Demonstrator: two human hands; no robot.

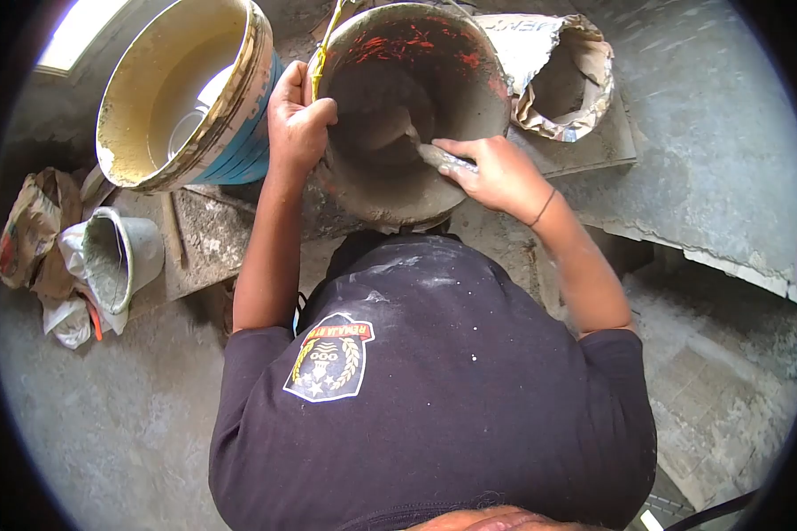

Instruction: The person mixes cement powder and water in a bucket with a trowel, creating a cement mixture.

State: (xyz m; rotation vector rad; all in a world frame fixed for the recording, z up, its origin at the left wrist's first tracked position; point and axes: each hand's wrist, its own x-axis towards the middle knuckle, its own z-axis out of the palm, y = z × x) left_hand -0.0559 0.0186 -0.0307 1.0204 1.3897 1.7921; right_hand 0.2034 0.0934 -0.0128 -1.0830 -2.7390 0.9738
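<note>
R hand [502, 173] is closed round the handle of the trowel [444, 159], L hand [301, 124] clamped on the left rim of the bucket [398, 208], w/ the blade inside, long axis slanting near right to far left, R hand nearer.
</note>
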